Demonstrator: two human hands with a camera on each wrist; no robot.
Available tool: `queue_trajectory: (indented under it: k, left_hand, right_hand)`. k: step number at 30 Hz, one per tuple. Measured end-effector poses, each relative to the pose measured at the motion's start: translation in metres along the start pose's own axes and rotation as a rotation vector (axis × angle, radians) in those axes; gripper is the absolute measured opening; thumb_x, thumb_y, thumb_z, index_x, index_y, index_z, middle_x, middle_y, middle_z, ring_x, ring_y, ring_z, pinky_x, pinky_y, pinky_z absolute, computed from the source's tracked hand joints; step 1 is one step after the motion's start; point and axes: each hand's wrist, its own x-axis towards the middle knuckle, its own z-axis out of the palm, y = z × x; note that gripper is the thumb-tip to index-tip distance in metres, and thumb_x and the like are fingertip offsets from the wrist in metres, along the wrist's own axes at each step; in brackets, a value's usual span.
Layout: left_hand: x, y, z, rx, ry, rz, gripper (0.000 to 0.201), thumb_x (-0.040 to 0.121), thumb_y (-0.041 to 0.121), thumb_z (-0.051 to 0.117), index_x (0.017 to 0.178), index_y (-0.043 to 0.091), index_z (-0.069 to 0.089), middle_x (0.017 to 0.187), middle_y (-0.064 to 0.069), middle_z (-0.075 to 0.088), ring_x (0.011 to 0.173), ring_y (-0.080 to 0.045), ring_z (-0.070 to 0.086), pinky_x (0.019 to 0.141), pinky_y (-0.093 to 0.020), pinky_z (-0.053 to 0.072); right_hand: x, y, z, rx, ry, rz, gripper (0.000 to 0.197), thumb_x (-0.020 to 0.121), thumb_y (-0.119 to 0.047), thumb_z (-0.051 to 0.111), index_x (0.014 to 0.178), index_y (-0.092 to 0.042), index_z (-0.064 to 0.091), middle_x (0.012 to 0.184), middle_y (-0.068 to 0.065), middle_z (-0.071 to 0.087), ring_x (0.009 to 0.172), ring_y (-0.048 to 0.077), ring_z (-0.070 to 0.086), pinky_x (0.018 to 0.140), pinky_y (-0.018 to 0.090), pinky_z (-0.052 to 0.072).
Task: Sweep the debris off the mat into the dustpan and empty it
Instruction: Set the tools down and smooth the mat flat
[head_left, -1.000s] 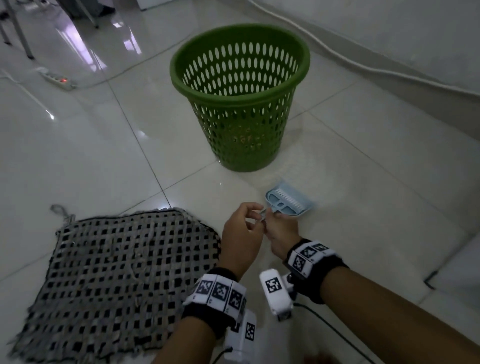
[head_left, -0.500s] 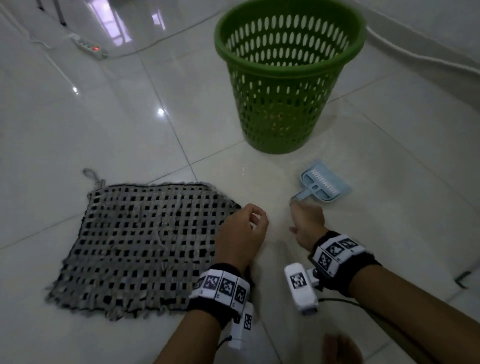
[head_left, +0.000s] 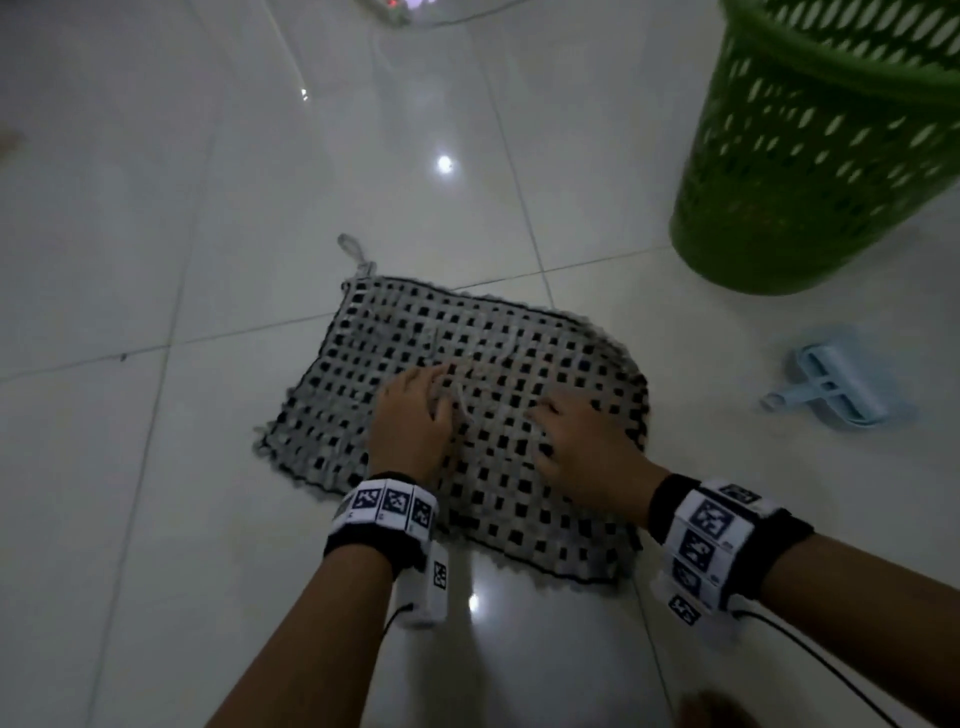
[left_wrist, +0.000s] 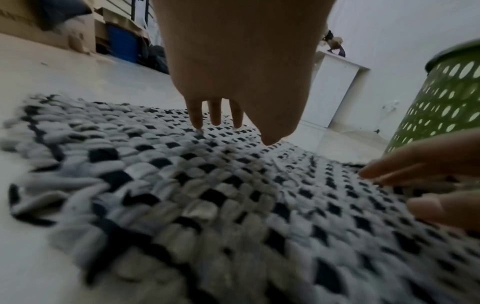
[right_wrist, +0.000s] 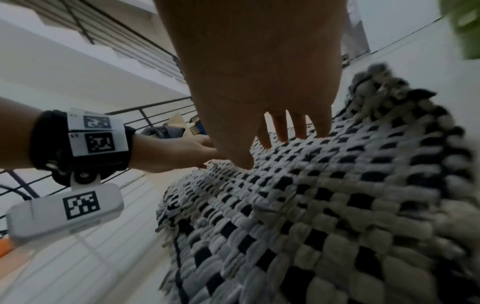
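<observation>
Hands on woven mat (head_left: 467, 415): left hand (head_left: 413, 423) and right hand (head_left: 584, 447) both spread flat, gripping nothing; dustpan (head_left: 836, 384) lies well right of right fingertips (head_left: 540, 410).

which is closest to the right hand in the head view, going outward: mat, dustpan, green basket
1. mat: directly under the right hand, fingers touching it.
2. dustpan: on the floor to the hand's right, brush lying in it.
3. green basket: farther off, ahead and to the right.
</observation>
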Motion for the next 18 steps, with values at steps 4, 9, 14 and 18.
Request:
queue_trajectory:
  k: [4, 9, 14, 18]
  left_hand:
    - [0.006, -0.033, 0.004, 0.226, -0.122, -0.035, 0.056, 0.101, 0.05, 0.041, 0.155, 0.043, 0.026, 0.168, 0.0, 0.01, 0.153, -0.029, 0.008, 0.121, -0.055, 0.017]
    - [-0.003, -0.04, 0.015, 0.246, -0.163, -0.054, 0.061, 0.1, 0.062, 0.026, 0.156, 0.049, 0.006, 0.167, 0.009, -0.012, 0.154, -0.025, -0.013, 0.118, -0.065, 0.004]
    - [-0.017, -0.048, 0.024, 0.235, -0.074, -0.144, 0.058, 0.102, 0.06, 0.022, 0.156, 0.049, 0.005, 0.167, 0.01, -0.012, 0.154, -0.024, -0.013, 0.117, -0.068, 0.006]
    - [-0.03, -0.059, 0.021, 0.206, -0.02, -0.26, 0.056, 0.102, 0.059, 0.02, 0.155, 0.051, 0.003, 0.167, 0.01, -0.012, 0.154, -0.023, -0.014, 0.118, -0.067, 0.004]
  right_hand:
    - [0.021, -0.012, 0.017, -0.159, -0.053, 0.057, 0.065, 0.1, -0.045, 0.048, 0.154, -0.014, 0.031, 0.162, 0.014, 0.02, 0.151, 0.033, 0.015, 0.124, 0.049, 0.016]
    - [0.031, -0.008, 0.032, -0.135, -0.158, 0.177, 0.074, 0.101, -0.061, 0.032, 0.161, -0.025, 0.008, 0.168, 0.008, -0.007, 0.155, 0.028, -0.012, 0.124, 0.057, 0.002]
    - [0.04, -0.004, 0.037, -0.162, -0.169, 0.108, 0.075, 0.1, -0.063, 0.031, 0.161, -0.027, 0.008, 0.169, 0.005, -0.008, 0.155, 0.027, -0.015, 0.124, 0.057, 0.0]
    - [0.061, -0.01, 0.034, -0.193, -0.206, 0.0, 0.075, 0.099, -0.063, 0.034, 0.161, -0.027, 0.01, 0.169, 0.004, -0.007, 0.155, 0.026, -0.014, 0.124, 0.058, 0.004]
